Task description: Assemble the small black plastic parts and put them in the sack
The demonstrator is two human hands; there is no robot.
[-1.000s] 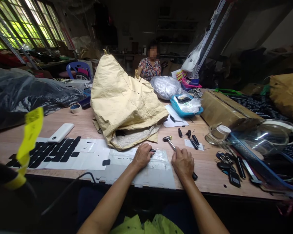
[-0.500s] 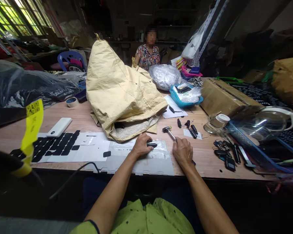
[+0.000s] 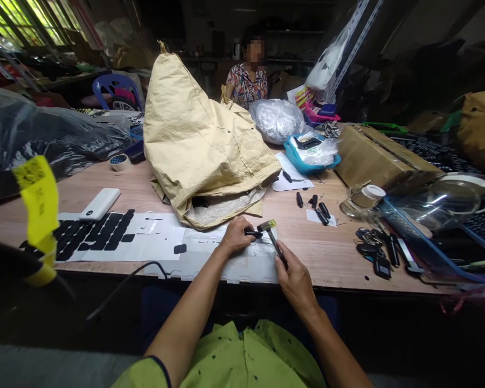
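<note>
My left hand (image 3: 237, 235) is closed around a small black cylindrical piece (image 3: 254, 233) that pokes out to the right of the fingers. It rests over a pale plastic-covered sheet (image 3: 210, 257) at the table's front edge. In my right hand (image 3: 296, 276) is a small hammer (image 3: 269, 230), gripped by its dark handle. The hammer's head, with a yellowish face, is beside the end of the black piece; I cannot tell if they touch. A white paper sheet with rows of black stickers (image 3: 107, 230) lies to the left, and one loose black sticker (image 3: 180, 249) sits nearer my left hand.
A large tan sack (image 3: 202, 140) stands behind my hands. To the right lie several black pieces (image 3: 322, 211), keys (image 3: 382, 265), a glass jar (image 3: 358, 202) and a blue-rimmed bin (image 3: 424, 242). A white power bank (image 3: 100, 203) is at left. A person (image 3: 247, 81) sits opposite.
My right hand has lifted the hammer off the table and moved it left, bringing its head beside the black piece. My left hand keeps its hold. The view has shifted slightly.
</note>
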